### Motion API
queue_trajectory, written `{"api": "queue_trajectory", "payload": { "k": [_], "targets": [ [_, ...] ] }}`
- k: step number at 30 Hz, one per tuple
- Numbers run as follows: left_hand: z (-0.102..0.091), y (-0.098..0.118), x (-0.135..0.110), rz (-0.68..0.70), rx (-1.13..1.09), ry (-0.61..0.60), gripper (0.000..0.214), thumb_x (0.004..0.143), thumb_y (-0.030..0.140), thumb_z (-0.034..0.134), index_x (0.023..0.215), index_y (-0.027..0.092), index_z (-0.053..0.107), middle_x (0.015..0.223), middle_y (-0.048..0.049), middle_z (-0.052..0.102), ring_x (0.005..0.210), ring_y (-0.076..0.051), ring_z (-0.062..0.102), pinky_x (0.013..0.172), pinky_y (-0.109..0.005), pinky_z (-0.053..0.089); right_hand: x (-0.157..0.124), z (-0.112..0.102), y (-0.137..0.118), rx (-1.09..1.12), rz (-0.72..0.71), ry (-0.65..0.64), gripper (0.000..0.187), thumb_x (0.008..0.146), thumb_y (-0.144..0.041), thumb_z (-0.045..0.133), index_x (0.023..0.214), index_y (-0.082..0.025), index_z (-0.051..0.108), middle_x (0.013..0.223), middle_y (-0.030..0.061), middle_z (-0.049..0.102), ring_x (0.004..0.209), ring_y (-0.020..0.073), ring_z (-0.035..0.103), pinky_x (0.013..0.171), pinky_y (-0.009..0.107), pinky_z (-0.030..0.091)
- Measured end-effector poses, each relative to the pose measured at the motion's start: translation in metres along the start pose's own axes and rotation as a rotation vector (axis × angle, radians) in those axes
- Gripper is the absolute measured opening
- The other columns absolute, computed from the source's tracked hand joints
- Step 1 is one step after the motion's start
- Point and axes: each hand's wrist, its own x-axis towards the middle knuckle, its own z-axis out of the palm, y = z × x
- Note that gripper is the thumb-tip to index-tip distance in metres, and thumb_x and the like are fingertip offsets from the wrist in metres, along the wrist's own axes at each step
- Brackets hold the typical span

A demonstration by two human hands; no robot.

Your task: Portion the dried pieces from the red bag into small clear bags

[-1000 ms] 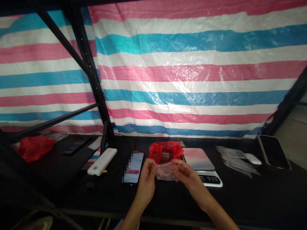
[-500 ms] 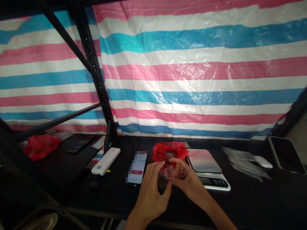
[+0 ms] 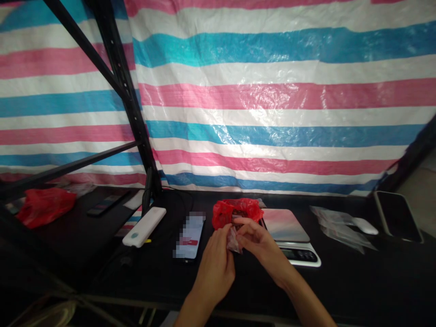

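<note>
Between my two hands is a small clear plastic bag (image 3: 234, 240), crumpled and hanging just in front of a red plastic bag (image 3: 222, 213). My left hand (image 3: 216, 261) grips its left side, fingers together. From the right, my right hand (image 3: 255, 238) pinches the clear bag with thumb and fingers. The red bag stands open, with small brownish pieces inside that I cannot make out. A white kitchen scale (image 3: 288, 227) with a shiny plate lies right beside my right hand.
Left of my hands lies a phone (image 3: 190, 240) with a lit screen, then a white power bank (image 3: 145, 227). Several flat clear bags (image 3: 337, 227), a white mouse-like object (image 3: 365, 225) and a dark-screened device (image 3: 398, 215) lie at right. A black metal post (image 3: 126, 95) rises at left.
The clear bag, held wide between my hands before, is now bunched smaller. My fingers have drawn closer together around it. The view has shifted slightly.
</note>
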Motion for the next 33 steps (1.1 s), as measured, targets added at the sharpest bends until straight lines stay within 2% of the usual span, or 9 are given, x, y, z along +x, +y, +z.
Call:
{"api": "queue_trajectory", "payload": {
  "k": [4, 8, 14, 19, 21, 25, 28, 31, 33],
  "targets": [
    [-0.003, -0.001, 0.0, 0.031, 0.067, -0.015, 0.059, 0.084, 0.004, 0.047, 0.142, 0.015, 0.046, 0.138, -0.0189, 0.062, 0.131, -0.031, 0.059, 0.111, -0.055, 0.049, 0.008, 0.002, 0.007, -0.032, -0.049, 0.076, 0.052, 0.068, -0.052, 0.087, 0.106, -0.023, 0.066, 0.069, -0.0052, 0.062, 0.065, 0.0138, 0.058, 0.064, 0.028, 0.045],
    [-0.004, 0.001, -0.001, 0.014, 0.082, -0.013, 0.056, 0.089, 0.019, 0.059, 0.143, 0.017, 0.046, 0.133, -0.0185, 0.065, 0.124, -0.034, 0.063, 0.105, -0.056, 0.052, 0.008, 0.003, 0.006, -0.019, -0.068, 0.097, 0.051, 0.065, -0.048, 0.089, 0.102, -0.023, 0.065, 0.066, -0.0058, 0.062, 0.062, 0.0139, 0.058, 0.062, 0.028, 0.045],
    [-0.011, 0.006, 0.001, -0.019, -0.052, -0.048, 0.047, 0.092, 0.022, 0.057, 0.138, 0.021, 0.049, 0.13, -0.0142, 0.065, 0.12, -0.029, 0.063, 0.103, -0.047, 0.052, 0.005, -0.007, 0.002, -0.03, 0.01, 0.076, 0.047, 0.067, -0.047, 0.089, 0.102, -0.022, 0.068, 0.072, -0.0044, 0.064, 0.067, 0.0144, 0.061, 0.066, 0.029, 0.048],
    [-0.012, 0.007, 0.005, -0.01, -0.08, -0.1, 0.029, 0.096, 0.02, 0.051, 0.124, 0.022, 0.057, 0.117, -0.011, 0.069, 0.11, -0.028, 0.064, 0.097, -0.044, 0.051, 0.003, -0.011, 0.005, -0.073, -0.014, 0.081, 0.045, 0.068, -0.047, 0.087, 0.1, -0.022, 0.067, 0.067, -0.0056, 0.062, 0.067, 0.0152, 0.061, 0.071, 0.031, 0.05],
    [-0.009, 0.006, 0.006, -0.039, -0.07, -0.077, 0.025, 0.099, 0.021, 0.045, 0.119, 0.023, 0.059, 0.114, -0.0107, 0.07, 0.105, -0.028, 0.065, 0.093, -0.044, 0.05, 0.005, -0.014, 0.003, -0.144, -0.049, 0.054, 0.041, 0.074, -0.049, 0.082, 0.101, -0.022, 0.067, 0.07, -0.0037, 0.065, 0.07, 0.0162, 0.063, 0.072, 0.032, 0.051],
    [0.0, 0.009, 0.004, -0.198, -0.178, 0.025, 0.024, 0.1, 0.021, 0.042, 0.12, 0.024, 0.056, 0.115, -0.01, 0.071, 0.103, -0.027, 0.068, 0.088, -0.038, 0.049, 0.026, -0.024, -0.009, -0.396, -0.212, 0.032, 0.027, 0.09, -0.047, 0.065, 0.102, -0.023, 0.07, 0.09, 0.0024, 0.072, 0.082, 0.0187, 0.066, 0.078, 0.033, 0.053],
    [0.01, 0.012, 0.004, -0.344, -0.24, 0.068, 0.016, 0.098, 0.022, 0.047, 0.11, 0.025, 0.057, 0.105, -0.0079, 0.073, 0.095, -0.027, 0.071, 0.08, -0.034, 0.047, 0.052, -0.034, -0.019, -0.77, -0.299, 0.066, 0.019, 0.093, -0.031, 0.058, 0.103, -0.021, 0.072, 0.103, 0.0067, 0.074, 0.096, 0.0222, 0.066, 0.091, 0.038, 0.05],
    [0.019, 0.014, 0.007, -0.489, -0.183, 0.153, 0.007, 0.098, 0.028, 0.05, 0.1, 0.024, 0.055, 0.094, -0.0084, 0.071, 0.087, -0.029, 0.069, 0.074, -0.034, 0.045, 0.071, -0.037, -0.019, -1.236, -0.26, 0.001, 0.025, 0.088, -0.02, 0.063, 0.11, -0.02, 0.074, 0.117, 0.0107, 0.073, 0.111, 0.028, 0.061, 0.101, 0.043, 0.042],
    [0.025, 0.013, 0.012, -0.549, -0.144, 0.209, 0.009, 0.098, 0.032, 0.051, 0.098, 0.024, 0.054, 0.093, -0.0093, 0.068, 0.089, -0.03, 0.068, 0.076, -0.036, 0.046, 0.076, -0.035, -0.015, -1.404, -0.195, -0.065, 0.026, 0.085, -0.02, 0.068, 0.11, -0.019, 0.075, 0.117, 0.0116, 0.073, 0.114, 0.0318, 0.058, 0.102, 0.045, 0.039]
  ]
}}
